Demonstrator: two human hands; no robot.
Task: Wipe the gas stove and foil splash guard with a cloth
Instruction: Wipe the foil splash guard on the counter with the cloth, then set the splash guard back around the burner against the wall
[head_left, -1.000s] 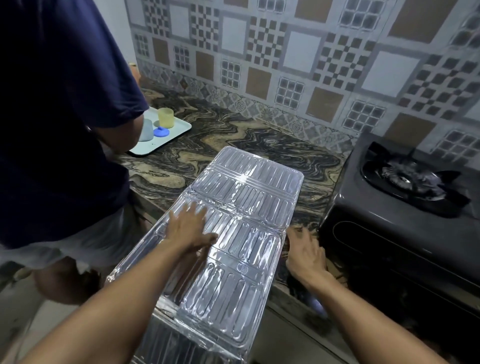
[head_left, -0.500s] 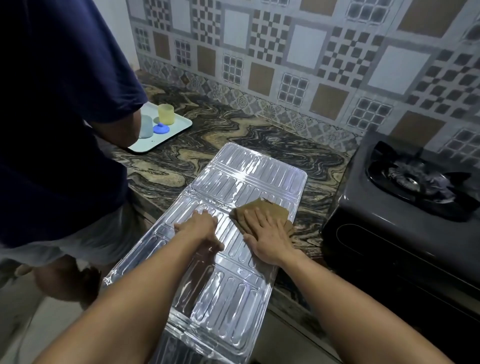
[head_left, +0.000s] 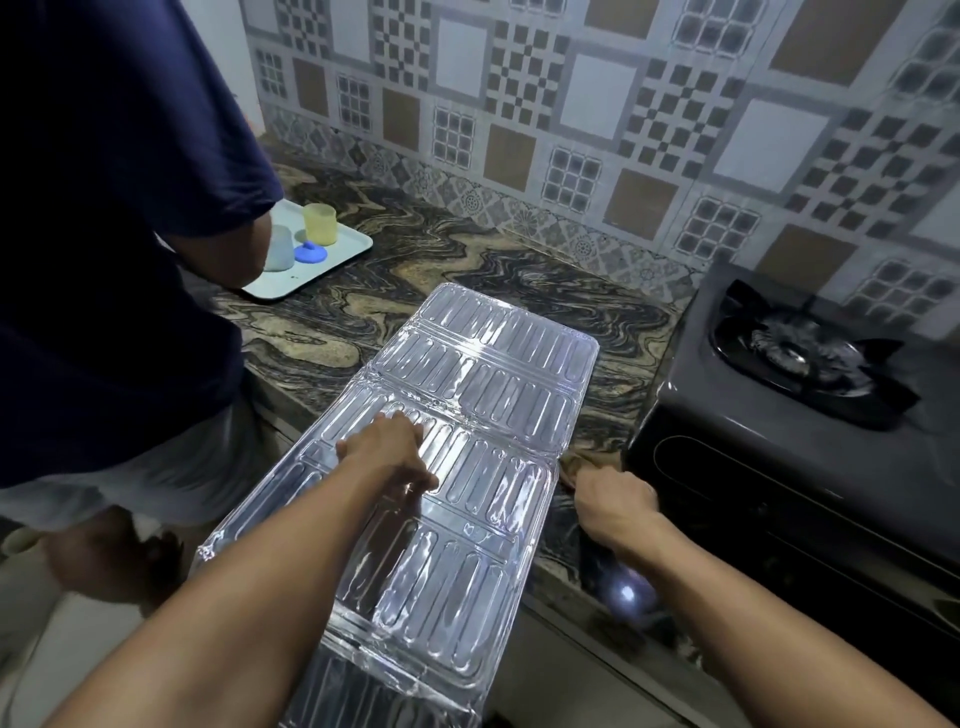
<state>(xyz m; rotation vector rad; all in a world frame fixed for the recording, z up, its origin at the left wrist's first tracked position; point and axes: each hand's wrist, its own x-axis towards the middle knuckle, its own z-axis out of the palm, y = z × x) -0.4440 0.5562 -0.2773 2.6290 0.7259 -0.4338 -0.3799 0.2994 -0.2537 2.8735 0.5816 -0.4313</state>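
Note:
The silver foil splash guard (head_left: 467, 415) lies flat on the marble counter, its near end hanging over the front edge. My left hand (head_left: 387, 452) presses down on its middle with straight fingers. My right hand (head_left: 615, 501) is off the guard's right edge, fingers curled down over the brown cloth (head_left: 584, 461), which peeks out on the counter between the guard and the stove. The black gas stove (head_left: 769, 457) stands to the right, its burner (head_left: 800, 353) at the back.
Another person in a dark blue shirt (head_left: 114, 249) stands close on the left at the counter. A pale tray (head_left: 343, 254) with a yellow cup, a grey cup and a blue lid sits at the back left. A tiled wall runs behind the counter (head_left: 467, 275).
My right hand has slid with the cloth off the foil guard to the counter beside the stove. My left hand stays pressed on the guard.

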